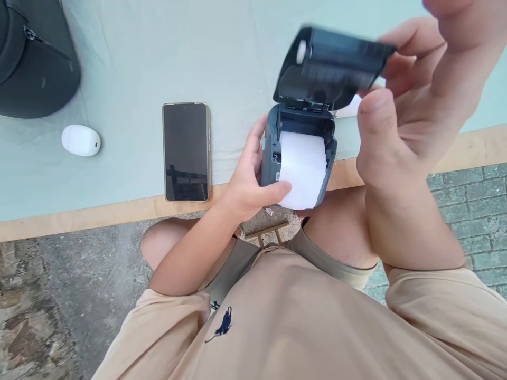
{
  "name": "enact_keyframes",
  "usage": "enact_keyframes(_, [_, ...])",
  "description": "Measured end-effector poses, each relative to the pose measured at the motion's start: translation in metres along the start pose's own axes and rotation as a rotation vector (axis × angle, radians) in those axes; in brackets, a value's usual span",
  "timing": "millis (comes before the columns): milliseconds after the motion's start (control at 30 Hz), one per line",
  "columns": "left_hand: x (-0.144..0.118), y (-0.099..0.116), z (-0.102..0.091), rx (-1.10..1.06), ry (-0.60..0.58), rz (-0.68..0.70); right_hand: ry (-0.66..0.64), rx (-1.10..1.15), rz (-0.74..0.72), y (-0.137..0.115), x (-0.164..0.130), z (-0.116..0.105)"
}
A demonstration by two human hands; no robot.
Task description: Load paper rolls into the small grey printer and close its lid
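Observation:
A small dark portable receipt printer is held near the table's front edge. Its black lid stands raised on the hinge, showing the inside of the case. White paper comes out of the compartment and hangs over the printer's near end, its right edge jagged. My left hand grips the printer from the left, with the thumb pressing on the paper. At the lid's right corner, my right hand has its fingers and thumb closed around the edge.
On the light green tabletop, a smartphone lies left of the printer. Farther left are a white rounded case and a black zippered bag. A white item, partly hidden, lies behind the printer. The table's wooden edge runs before my knees.

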State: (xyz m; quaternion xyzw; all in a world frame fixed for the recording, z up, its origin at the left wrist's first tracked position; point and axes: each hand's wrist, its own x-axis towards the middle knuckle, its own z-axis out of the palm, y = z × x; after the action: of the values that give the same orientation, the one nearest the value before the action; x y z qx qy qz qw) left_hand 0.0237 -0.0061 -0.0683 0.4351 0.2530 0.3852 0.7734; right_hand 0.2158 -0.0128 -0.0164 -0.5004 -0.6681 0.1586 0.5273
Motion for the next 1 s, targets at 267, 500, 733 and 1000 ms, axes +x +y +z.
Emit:
enact_keyframes(267, [0.003, -0.002, -0.002, -0.040, 0.006, -0.041, -0.177, -0.013, -0.107, 0.008, -0.002, 0.000])
enact_keyframes(500, [0.002, 0.003, 0.007, -0.215, 0.042, -0.012, -0.318, 0.027, -0.140, 0.004, -0.008, -0.004])
enact_keyframes(733, [0.000, 0.010, 0.016, -0.211, 0.081, -0.053, -0.446, 0.084, 0.036, -0.007, -0.011, -0.002])
enact_keyframes(1000, [-0.002, 0.010, 0.015, -0.172, 0.131, -0.084, -0.548, 0.153, 0.210, -0.006, -0.011, -0.006])
